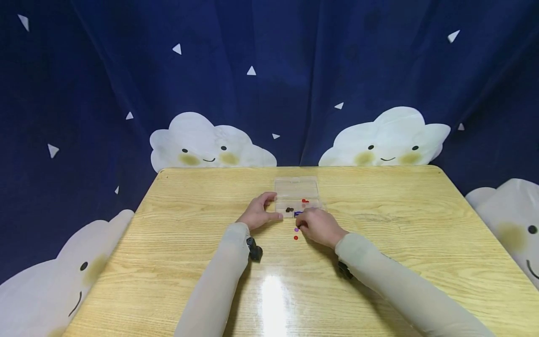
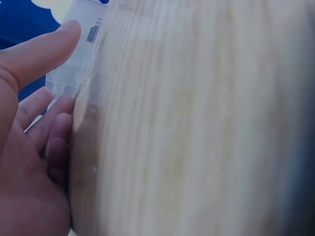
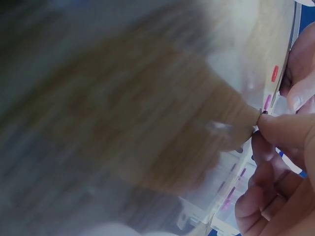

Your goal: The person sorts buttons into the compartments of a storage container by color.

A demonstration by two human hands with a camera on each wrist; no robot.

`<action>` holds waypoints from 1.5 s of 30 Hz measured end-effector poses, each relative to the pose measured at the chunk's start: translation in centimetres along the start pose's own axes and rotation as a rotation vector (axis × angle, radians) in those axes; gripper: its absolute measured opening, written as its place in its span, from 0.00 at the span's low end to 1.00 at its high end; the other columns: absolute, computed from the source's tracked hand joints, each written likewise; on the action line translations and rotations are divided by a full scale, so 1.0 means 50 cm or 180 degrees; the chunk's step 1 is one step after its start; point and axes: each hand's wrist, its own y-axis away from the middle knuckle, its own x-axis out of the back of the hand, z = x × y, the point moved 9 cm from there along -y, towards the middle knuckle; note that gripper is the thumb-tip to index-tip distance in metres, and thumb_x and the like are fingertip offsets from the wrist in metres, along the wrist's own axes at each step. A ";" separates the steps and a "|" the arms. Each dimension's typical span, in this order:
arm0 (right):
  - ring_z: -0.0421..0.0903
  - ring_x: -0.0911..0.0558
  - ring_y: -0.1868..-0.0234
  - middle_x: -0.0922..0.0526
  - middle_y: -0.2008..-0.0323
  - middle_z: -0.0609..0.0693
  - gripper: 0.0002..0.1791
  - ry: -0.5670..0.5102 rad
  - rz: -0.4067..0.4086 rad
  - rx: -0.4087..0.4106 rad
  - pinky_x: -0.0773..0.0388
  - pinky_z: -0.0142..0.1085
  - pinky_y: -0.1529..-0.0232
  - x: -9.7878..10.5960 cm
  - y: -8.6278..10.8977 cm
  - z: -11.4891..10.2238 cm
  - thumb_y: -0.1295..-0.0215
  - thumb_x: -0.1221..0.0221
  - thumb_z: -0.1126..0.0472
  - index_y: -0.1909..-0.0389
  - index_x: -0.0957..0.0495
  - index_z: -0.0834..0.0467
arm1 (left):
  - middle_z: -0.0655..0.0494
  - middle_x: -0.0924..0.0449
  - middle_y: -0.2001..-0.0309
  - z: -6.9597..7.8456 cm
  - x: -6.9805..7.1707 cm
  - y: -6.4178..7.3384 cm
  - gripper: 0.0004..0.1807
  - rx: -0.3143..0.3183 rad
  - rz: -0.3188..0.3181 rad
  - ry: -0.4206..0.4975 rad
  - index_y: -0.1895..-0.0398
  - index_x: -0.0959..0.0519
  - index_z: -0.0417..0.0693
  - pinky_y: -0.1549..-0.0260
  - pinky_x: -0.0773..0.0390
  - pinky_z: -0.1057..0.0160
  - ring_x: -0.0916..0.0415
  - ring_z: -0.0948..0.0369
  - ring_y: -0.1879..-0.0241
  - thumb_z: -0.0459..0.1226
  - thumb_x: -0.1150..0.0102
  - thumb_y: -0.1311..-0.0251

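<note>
A clear plastic compartment box (image 1: 296, 186) lies with its lid raised at the far middle of the table. Small red pieces (image 1: 305, 201), dark pieces (image 1: 289, 209) and blue pieces (image 1: 298, 213) sit in its compartments. My left hand (image 1: 258, 213) rests against the box's left side, thumb near the front corner, fingers fairly straight. At the front edge, my right hand (image 1: 320, 226) pinches a tiny dark piece (image 3: 265, 112) between thumb and index finger; the fingers mostly hide it. On the table, a purple disc (image 1: 296, 230) and a red disc (image 1: 295, 238) lie near those fingertips.
The wooden table (image 1: 189, 196) reaches back to a dark blue curtain (image 1: 286, 93) with cloud prints. Light glares off the tabletop between the forearms. A black wrist camera (image 1: 254, 250) sits on the left wrist.
</note>
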 end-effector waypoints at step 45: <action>0.41 0.20 0.65 0.15 0.69 0.44 0.04 -0.0278 0.0037 -0.0034 0.21 0.39 0.60 0.025 0.007 0.007 0.41 0.35 0.64 0.71 0.16 0.52 | 0.51 0.31 0.32 0.003 -0.002 0.002 0.42 0.0055 0.0024 -0.0020 0.27 0.36 0.55 0.33 0.33 0.51 0.34 0.52 0.35 0.40 0.28 0.44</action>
